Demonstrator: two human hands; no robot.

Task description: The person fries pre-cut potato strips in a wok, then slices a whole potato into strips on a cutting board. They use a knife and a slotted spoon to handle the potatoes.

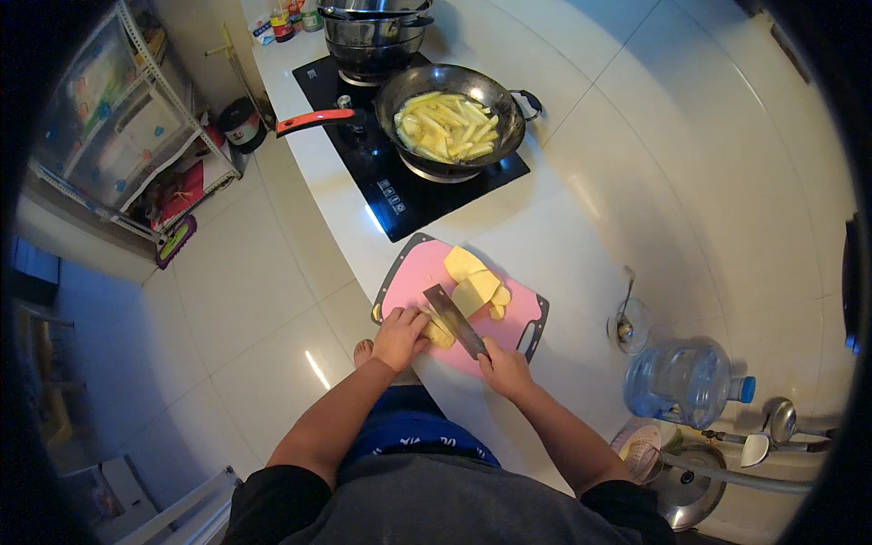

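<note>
A pink cutting board (409,272) with a dark rim lies on the counter before me. My right hand (505,368) grips the handle of a kitchen cleaver (455,321), its blade slanting away to the upper left. Beside the blade, my left hand (402,337) presses down on a yellow piece of peeled potato (439,332), which its fingers partly cover. Right of the blade rest flat potato slices (470,283), some overlapping, with smaller offcuts (499,303) at their edge. Whether the blade touches the held potato is hard to tell.
Past the board, a wok (504,136) of potato strips (449,126) in bubbling liquid sits on a black cooktop (409,211); its red handle (317,121) overhangs the counter edge. Behind it stands a steel pot (375,48). A glass bowl (630,327) and a water jug (681,385) are at right.
</note>
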